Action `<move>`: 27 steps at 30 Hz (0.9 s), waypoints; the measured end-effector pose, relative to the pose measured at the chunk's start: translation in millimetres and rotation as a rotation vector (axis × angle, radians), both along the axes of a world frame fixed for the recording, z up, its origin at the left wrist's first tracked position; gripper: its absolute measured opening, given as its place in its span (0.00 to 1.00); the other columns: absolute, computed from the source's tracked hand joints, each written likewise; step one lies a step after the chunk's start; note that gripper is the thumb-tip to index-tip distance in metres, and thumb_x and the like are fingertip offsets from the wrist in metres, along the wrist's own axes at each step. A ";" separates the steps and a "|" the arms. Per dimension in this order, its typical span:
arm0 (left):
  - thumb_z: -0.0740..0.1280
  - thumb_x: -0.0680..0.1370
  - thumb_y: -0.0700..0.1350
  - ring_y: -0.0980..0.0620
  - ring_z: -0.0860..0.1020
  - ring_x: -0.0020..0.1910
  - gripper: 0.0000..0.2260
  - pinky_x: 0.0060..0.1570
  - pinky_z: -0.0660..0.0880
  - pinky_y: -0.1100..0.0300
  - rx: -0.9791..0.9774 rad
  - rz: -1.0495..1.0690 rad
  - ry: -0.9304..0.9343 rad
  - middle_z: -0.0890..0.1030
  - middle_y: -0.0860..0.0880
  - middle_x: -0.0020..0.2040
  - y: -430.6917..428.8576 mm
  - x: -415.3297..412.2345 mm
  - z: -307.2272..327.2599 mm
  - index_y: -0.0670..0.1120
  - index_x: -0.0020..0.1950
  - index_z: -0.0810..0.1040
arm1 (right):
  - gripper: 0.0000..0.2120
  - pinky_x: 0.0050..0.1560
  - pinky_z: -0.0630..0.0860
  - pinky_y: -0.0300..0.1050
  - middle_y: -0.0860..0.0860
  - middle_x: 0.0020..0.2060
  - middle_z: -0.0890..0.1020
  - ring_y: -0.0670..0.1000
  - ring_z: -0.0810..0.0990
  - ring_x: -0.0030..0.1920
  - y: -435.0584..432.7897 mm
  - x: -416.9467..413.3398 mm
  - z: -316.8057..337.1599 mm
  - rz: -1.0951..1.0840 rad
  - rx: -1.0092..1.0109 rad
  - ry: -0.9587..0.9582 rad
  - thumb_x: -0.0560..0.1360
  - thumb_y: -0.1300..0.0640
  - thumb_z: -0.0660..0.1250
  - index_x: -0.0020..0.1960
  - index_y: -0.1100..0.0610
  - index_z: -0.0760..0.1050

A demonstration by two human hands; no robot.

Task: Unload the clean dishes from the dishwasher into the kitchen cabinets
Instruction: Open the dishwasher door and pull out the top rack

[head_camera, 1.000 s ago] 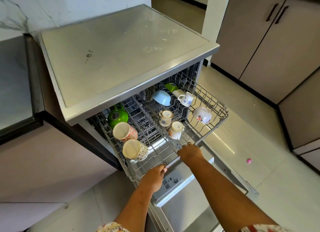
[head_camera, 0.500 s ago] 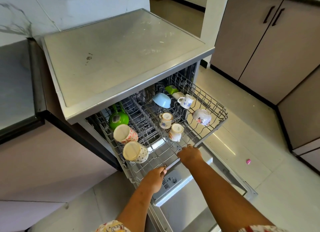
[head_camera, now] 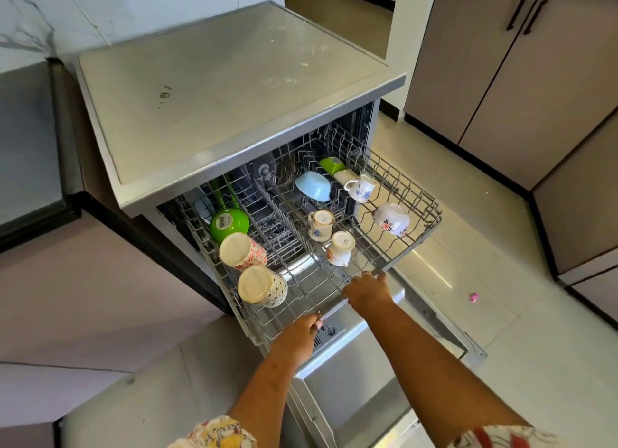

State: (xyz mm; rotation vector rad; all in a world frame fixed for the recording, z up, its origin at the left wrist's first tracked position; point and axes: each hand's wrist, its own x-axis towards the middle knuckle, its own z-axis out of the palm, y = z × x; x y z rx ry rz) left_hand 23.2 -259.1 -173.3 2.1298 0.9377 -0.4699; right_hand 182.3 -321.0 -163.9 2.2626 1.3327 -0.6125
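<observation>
KITCHEN, DAYLIGHT: A white pillar (head_camera: 398, 29) stands at the back of a sunlit kitchen. Left of the pillar, a white wall (head_camera: 100, 6) with grey marble veining runs behind a grey counter (head_camera: 23, 130) with a black edge. Right of the pillar, taupe cabinets (head_camera: 485, 73) with dark bar handles (head_camera: 516, 13) line the room above a black skirting (head_camera: 495, 168). Behind the pillar, a passage (head_camera: 334, 9) with a tan floor leads away. In front of the pillar, pale glossy floor tiles (head_camera: 501, 247) catch bright light. A small pink object (head_camera: 474, 297) lies on them, forward and right of the pillar.
</observation>
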 end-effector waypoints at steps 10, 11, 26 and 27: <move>0.52 0.83 0.48 0.47 0.77 0.59 0.16 0.57 0.74 0.54 -0.017 0.011 0.003 0.77 0.45 0.61 -28.8 -7.8 -3.8 0.50 0.69 0.69 | 0.20 0.70 0.51 0.69 0.52 0.68 0.72 0.57 0.64 0.72 -29.7 -10.1 1.0 -0.043 0.012 0.027 0.77 0.55 0.65 0.69 0.50 0.70; 0.52 0.83 0.48 0.47 0.77 0.60 0.16 0.57 0.74 0.54 -0.013 0.009 0.005 0.77 0.45 0.62 -30.1 -8.1 -4.0 0.49 0.69 0.69 | 0.21 0.70 0.53 0.68 0.52 0.68 0.72 0.57 0.64 0.72 -31.7 -10.9 1.6 -0.045 0.015 0.032 0.77 0.55 0.65 0.69 0.50 0.70; 0.52 0.83 0.48 0.48 0.74 0.65 0.17 0.65 0.70 0.55 -0.089 0.010 0.020 0.75 0.46 0.67 -65.4 -21.8 -5.1 0.48 0.70 0.69 | 0.18 0.69 0.63 0.57 0.53 0.66 0.73 0.57 0.68 0.69 -72.8 -27.2 5.7 -0.004 -0.034 0.022 0.79 0.55 0.63 0.69 0.50 0.69; 0.52 0.83 0.48 0.48 0.73 0.65 0.17 0.65 0.70 0.55 -0.090 0.004 0.024 0.75 0.46 0.67 -67.2 -21.0 -4.7 0.48 0.70 0.69 | 0.18 0.70 0.63 0.56 0.53 0.66 0.73 0.57 0.67 0.69 -75.4 -27.3 6.9 -0.006 -0.031 0.024 0.79 0.56 0.62 0.69 0.50 0.69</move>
